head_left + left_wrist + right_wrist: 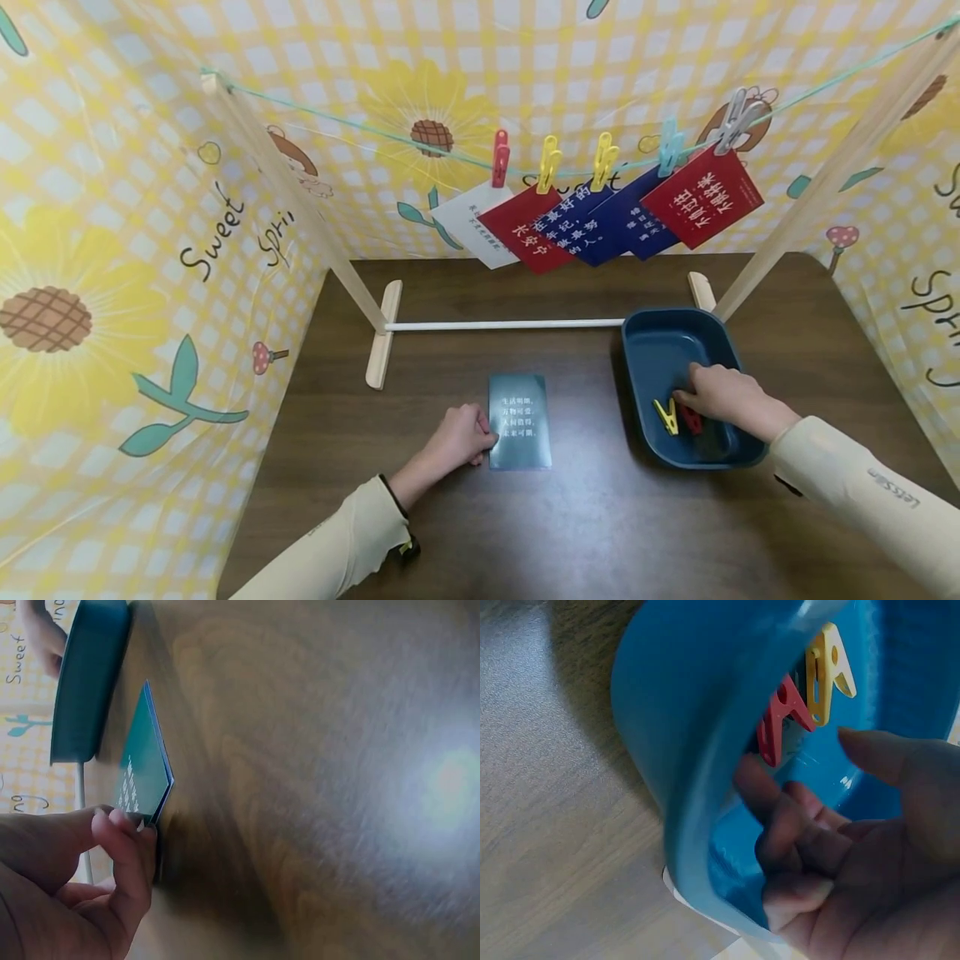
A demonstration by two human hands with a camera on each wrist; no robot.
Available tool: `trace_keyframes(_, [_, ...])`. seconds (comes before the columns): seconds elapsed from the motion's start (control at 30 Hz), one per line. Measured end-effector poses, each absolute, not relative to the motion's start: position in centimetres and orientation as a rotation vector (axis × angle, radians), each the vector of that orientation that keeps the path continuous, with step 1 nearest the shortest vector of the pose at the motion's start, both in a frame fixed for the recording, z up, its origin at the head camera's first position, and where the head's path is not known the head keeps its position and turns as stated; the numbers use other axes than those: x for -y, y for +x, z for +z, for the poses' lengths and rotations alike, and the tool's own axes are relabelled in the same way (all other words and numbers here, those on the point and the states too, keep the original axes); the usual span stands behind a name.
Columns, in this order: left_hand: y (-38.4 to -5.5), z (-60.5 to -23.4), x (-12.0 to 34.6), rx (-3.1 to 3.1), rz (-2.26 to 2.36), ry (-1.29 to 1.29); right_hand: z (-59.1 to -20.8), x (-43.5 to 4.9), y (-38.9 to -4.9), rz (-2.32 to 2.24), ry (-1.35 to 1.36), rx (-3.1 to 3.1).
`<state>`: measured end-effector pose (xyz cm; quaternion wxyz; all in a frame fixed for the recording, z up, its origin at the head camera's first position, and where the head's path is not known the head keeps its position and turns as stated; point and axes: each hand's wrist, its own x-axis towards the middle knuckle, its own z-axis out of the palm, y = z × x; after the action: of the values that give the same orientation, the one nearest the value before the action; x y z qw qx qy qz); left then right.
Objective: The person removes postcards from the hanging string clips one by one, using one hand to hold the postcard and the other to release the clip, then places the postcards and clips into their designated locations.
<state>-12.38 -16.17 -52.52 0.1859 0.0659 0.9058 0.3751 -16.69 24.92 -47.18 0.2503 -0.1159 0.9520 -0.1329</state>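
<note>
My left hand (459, 433) pinches the left edge of a dark green card (519, 417) with white writing, between thumb and fingers. In the left wrist view the near edge of the card is tilted slightly up from the table. My right hand (723, 398) is inside a blue plastic basin (641, 367). Its thumb and index finger are apart, with the other fingers bent, as the right wrist view shows. Close to the index fingertip lies a red clothespin (778, 724), and beside that a yellow clothespin (826, 675). Nothing is between the right thumb and fingers.
A green string (337, 125) spans two wooden posts (300, 204). Several cards, such as a white card (476, 225), hang from it by clothespins such as a red clip (500, 158). A white rod (502, 325) joins the feet. Patterned cloth surrounds the dark table (600, 533).
</note>
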Motion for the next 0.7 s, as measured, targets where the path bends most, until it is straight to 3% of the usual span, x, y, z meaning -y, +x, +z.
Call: trace_keyframes(0.7, [-11.9,-52.5,16.0,-2.614,0.894,0.273,-46.6,-23.7,-16.9,-0.489,-0.377,-2.674])
